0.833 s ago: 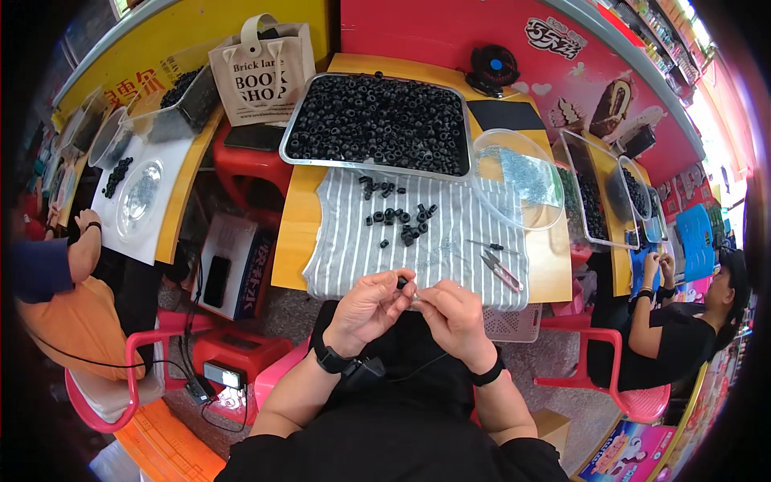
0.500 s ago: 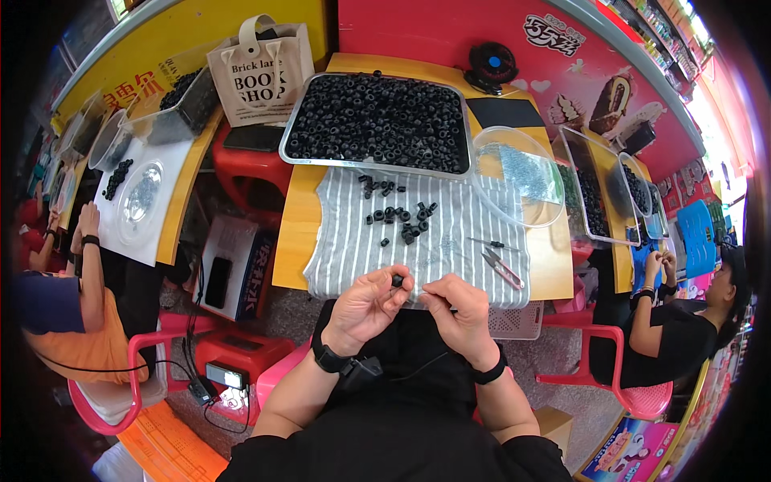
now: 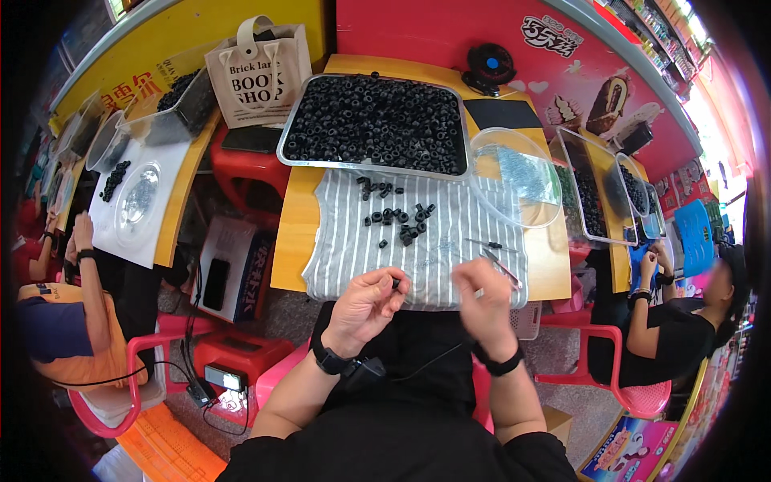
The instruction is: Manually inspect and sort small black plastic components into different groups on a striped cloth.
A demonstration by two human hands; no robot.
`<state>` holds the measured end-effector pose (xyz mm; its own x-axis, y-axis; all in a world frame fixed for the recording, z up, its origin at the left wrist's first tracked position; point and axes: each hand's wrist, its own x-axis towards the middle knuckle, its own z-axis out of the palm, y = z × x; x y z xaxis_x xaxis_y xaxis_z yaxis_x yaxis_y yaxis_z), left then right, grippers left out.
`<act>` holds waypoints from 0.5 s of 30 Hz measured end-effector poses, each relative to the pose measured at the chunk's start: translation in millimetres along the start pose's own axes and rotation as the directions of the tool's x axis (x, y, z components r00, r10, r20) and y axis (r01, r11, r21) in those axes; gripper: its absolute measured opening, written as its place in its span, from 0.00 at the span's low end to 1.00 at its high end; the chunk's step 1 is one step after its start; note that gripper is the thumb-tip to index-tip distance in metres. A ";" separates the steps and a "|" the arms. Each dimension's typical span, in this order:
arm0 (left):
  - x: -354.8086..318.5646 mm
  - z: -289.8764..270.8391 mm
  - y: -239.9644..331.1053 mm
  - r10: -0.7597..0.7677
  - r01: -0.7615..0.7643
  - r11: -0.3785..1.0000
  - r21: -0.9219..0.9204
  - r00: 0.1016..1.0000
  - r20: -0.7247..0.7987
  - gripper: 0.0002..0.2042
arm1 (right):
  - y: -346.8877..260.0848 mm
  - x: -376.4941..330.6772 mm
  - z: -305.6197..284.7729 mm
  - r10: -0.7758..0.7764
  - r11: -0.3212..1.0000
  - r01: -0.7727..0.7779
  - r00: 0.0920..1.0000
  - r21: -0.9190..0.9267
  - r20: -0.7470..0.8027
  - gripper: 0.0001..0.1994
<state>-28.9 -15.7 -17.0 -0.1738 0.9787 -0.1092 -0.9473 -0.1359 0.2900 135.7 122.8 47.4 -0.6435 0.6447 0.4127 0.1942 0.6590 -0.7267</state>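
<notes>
The left grip (image 3: pixel 369 305) hides much of the small black piece (image 3: pixel 395 283) it pinches. The right grip (image 3: pixel 482 301) is blurred, partly covering the snips (image 3: pixel 516 281) beside it. Beyond, the clear tub's (image 3: pixel 499 215) slender bits (image 3: pixel 524 173) are too small to identify.

Stretches out as a yellow wooden table (image 3: pixel 297 210), bearing a rimmed metal tray (image 3: pixel 371 168) heaped with small black pieces (image 3: pixel 373 120), with a black fan (image 3: pixel 491 66) and a flat black sheet (image 3: pixel 504 114) toward the far right. Wears a gray striped cloth (image 3: pixel 345 257) over the near part, strewn with loose black pieces (image 3: pixel 406 234), red-handled snips (image 3: pixel 515 280) and a thin dark-ended tool (image 3: pixel 493 245). Carries a clear round dish (image 3: pixel 498 199) at right, overlapping the cloth's edge.
</notes>
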 end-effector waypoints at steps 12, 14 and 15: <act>3.6 -5.2 1.1 0.031 -0.021 0.987 -0.159 0.998 0.058 0.14 | 76.5 35.0 -36.2 0.091 0.775 -0.012 0.992 -0.632 0.093 0.03; 3.7 -6.8 -0.4 0.037 -0.028 0.988 -0.150 0.998 0.060 0.14 | 76.7 34.3 -37.2 0.065 0.756 0.026 0.991 -0.654 0.115 0.03; 3.8 -7.3 -0.8 0.040 -0.030 0.989 -0.143 0.997 0.065 0.14 | 76.0 34.0 -38.0 0.042 0.732 0.061 0.990 -0.678 0.135 0.03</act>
<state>-30.7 -13.0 -24.5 -0.1935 0.9804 -0.0360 -0.9703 -0.1858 0.1547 156.7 209.5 27.0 -0.7286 0.6140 0.3036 0.6052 0.7846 -0.1343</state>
